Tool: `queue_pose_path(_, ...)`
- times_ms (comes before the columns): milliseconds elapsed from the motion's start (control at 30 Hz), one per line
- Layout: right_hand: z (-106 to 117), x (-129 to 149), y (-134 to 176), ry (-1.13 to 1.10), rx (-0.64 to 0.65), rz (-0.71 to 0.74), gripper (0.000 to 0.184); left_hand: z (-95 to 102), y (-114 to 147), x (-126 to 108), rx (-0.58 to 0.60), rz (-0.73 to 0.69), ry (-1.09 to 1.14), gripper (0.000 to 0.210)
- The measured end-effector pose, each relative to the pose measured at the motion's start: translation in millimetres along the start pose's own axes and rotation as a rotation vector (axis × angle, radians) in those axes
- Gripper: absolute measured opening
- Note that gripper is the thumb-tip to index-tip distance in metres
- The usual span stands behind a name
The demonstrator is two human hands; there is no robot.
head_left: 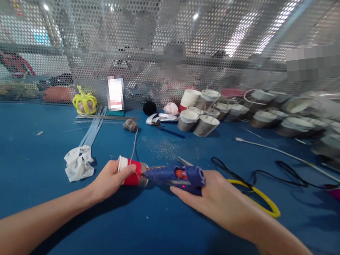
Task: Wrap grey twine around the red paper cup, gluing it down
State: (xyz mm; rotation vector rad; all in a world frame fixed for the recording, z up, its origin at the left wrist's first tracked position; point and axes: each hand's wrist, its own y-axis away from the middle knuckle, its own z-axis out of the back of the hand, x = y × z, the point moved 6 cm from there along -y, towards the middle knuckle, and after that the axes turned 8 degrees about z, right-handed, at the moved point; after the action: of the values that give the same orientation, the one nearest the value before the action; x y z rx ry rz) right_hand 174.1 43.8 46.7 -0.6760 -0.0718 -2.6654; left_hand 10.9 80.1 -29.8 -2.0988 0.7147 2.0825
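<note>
My left hand (110, 178) is closed around a red paper cup (129, 180) lying on its side, its white rim toward the left. Grey yarn wraps the cup's right end, and a strand runs up to a small ball of grey yarn (130, 125). My right hand (217, 195) grips a blue hot glue gun (175, 176) with a lit red light. The gun's nozzle points left and reaches the yarn-wrapped end of the cup; whether it touches I cannot tell. Scissors with yellow handles (269, 202) lie partly under my right wrist.
Several grey-wrapped cups (206, 125) stand at the back right. Crumpled white paper (78, 163) and clear sticks (94, 128) lie at the left. A black cable (292, 175) and a white cord (283, 149) cross the right side. A perforated metal screen (134, 33) bounds the blue table (33, 167).
</note>
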Motion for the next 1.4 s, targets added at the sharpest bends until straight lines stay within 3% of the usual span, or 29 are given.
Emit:
queue_pose_path(433, 0.4, 5.4, 2.6, 0.054, -0.050, 0.142, 0.020, 0.5, 0.5, -0.9, -0.007, 0.012, 0.000, 0.027)
queue_pose_path(800, 0.5, 4.6, 2.5, 0.033, -0.037, 0.111, 0.018, 0.6, 1.1, -0.3, -0.010, 0.007, -0.009, 0.027)
queue_pose_path(1000, 4.6, 6.1, 0.6, 0.054, -0.074, 0.076, 0.020, 0.5, 2.6, -2.0, -0.010, -0.077, -0.143, 0.031)
queue_pose_path(1400, 2.1, -5.6, -1.6, 0.056, -0.059, -0.013, 0.022, -0.1, 6.3, -2.1, -0.020, -0.112, -0.256, 0.033)
